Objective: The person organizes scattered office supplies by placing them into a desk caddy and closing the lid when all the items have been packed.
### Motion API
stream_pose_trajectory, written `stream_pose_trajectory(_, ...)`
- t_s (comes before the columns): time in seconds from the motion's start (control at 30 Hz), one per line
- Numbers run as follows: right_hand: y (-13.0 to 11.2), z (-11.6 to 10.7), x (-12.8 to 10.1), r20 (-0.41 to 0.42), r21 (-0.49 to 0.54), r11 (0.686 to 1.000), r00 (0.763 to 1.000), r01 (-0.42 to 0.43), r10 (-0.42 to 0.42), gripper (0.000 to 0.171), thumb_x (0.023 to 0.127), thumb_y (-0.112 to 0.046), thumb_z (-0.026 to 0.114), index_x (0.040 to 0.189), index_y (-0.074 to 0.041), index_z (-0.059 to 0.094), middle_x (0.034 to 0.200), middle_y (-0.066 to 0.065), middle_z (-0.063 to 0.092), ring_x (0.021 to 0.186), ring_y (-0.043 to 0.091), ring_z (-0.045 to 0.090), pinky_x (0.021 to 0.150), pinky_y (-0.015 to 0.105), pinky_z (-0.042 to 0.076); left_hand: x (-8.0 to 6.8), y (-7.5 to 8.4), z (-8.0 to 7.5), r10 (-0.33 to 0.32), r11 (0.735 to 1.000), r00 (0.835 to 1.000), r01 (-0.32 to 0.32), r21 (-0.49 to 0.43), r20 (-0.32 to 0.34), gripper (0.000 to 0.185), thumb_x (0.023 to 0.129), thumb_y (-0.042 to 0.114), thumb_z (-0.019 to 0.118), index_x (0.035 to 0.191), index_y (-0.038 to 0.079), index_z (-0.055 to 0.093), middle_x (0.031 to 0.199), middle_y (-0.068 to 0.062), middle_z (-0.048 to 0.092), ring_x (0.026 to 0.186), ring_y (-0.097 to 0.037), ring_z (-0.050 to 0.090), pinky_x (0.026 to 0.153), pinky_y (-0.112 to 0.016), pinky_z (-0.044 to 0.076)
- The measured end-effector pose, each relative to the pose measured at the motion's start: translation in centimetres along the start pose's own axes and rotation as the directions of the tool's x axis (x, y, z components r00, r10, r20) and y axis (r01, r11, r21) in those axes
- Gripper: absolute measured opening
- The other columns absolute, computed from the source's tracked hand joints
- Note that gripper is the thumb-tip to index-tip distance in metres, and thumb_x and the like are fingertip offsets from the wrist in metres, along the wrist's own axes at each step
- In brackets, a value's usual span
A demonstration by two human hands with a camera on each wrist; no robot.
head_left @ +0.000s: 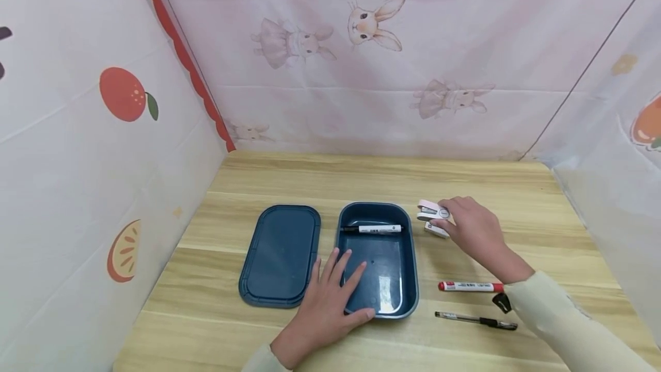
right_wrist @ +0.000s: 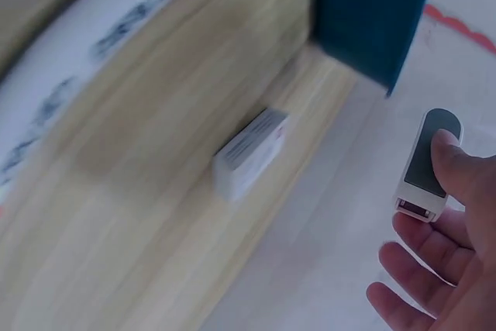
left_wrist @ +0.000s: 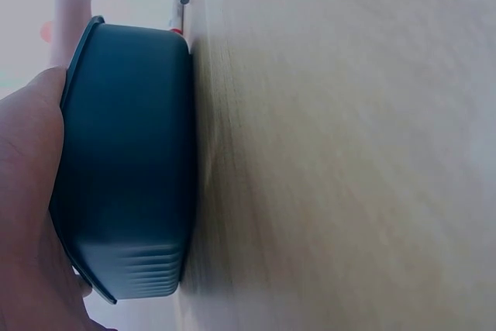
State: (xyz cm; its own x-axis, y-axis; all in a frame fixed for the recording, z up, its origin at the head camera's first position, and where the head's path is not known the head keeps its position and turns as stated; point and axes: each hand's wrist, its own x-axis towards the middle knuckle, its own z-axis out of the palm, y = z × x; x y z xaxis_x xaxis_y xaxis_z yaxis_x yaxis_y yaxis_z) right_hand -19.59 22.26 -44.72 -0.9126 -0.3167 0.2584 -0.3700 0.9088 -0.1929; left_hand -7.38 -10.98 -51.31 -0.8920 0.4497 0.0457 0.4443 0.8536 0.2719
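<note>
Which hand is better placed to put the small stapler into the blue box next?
Right. The right hand already pinches the stapler just beside the blue box, while the left hand rests on the box's near rim, likely steadying it.

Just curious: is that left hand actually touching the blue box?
Touching. In the head view the left hand lies on the blue box's near rim, and the left wrist view shows the palm against its wall.

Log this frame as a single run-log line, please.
left hand: rests on blue box rim | right hand: pinches pink stapler | black marker: in box | lid: beside box
</note>
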Motion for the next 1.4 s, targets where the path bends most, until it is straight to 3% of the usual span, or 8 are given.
stream_pose_trajectory(0.33, -3.6, 1.6, 1.5, -0.048, -0.014, 0.991, 0.990, 0.135, -0.135, 0.045, 0.085, -0.042, 0.079, 0.114, -0.008, 0.072, 0.107, 0.008, 0.073, 0.108, 0.028, 0.061, 0.085, 0.044, 0.057, 0.1, -0.2, 0.1, 0.002, 0.999, 1.000, -0.002, 0.035, -0.001, 0.082, 0.093, 0.078, 0.039, 0.161, 0.035, 0.026, 0.170, -0.003, 0.013, 0.157, -0.033, 0.004, 0.118, -0.070, 0.015)
stream_pose_trajectory(0.63, -6.2, 2.8, 2.3, -0.053, -0.091, 0.954, 0.955, 0.287, -0.293, 0.044, 0.084, -0.045, 0.080, 0.109, -0.010, 0.073, 0.103, 0.006, 0.074, 0.105, 0.028, 0.060, 0.096, 0.047, 0.048, 0.0, -0.2, 0.0, -0.003, 0.999, 1.000, 0.003, 0.045, 0.004, 0.082, 0.093, 0.078, 0.040, 0.160, 0.034, 0.027, 0.170, -0.005, 0.015, 0.157, -0.034, 0.004, 0.118, -0.070, 0.016)
stream_pose_trajectory(0.77, -7.2, 3.3, 2.5, -0.018, -0.114, 0.942, 0.948, 0.315, -0.319, 0.042, 0.085, -0.047, 0.079, 0.109, -0.013, 0.073, 0.104, 0.004, 0.075, 0.106, 0.027, 0.059, 0.098, 0.047, 0.045, 0.1, -0.3, 0.1, 0.003, 0.999, 1.000, -0.003, 0.052, -0.002, 0.082, 0.093, 0.078, 0.039, 0.160, 0.035, 0.027, 0.170, -0.004, 0.013, 0.157, -0.033, 0.004, 0.118, -0.070, 0.016)
stream_pose_trajectory(1.0, -9.0, 4.6, 2.9, -0.016, -0.110, 0.928, 0.933, 0.355, -0.359, 0.040, 0.084, -0.045, 0.080, 0.107, -0.012, 0.074, 0.101, 0.003, 0.074, 0.101, 0.024, 0.059, 0.089, 0.042, 0.044, 0.3, -0.3, 0.3, 0.021, 0.999, 0.999, -0.019, 0.049, -0.029, 0.081, 0.093, 0.078, 0.038, 0.160, 0.033, 0.029, 0.170, -0.005, 0.014, 0.157, -0.033, 0.005, 0.118, -0.069, 0.017)
stream_pose_trajectory(1.4, -11.5, 6.2, 4.1, 0.060, -0.101, 0.933, 0.938, 0.345, -0.341, 0.039, 0.084, -0.047, 0.080, 0.103, -0.014, 0.075, 0.099, 0.003, 0.074, 0.099, 0.023, 0.059, 0.084, 0.040, 0.043, 0.2, -0.5, 0.3, 0.036, 0.999, 0.999, -0.035, 0.031, -0.025, 0.082, 0.093, 0.078, 0.040, 0.160, 0.032, 0.028, 0.169, -0.007, 0.017, 0.157, -0.036, 0.008, 0.117, -0.071, 0.017)
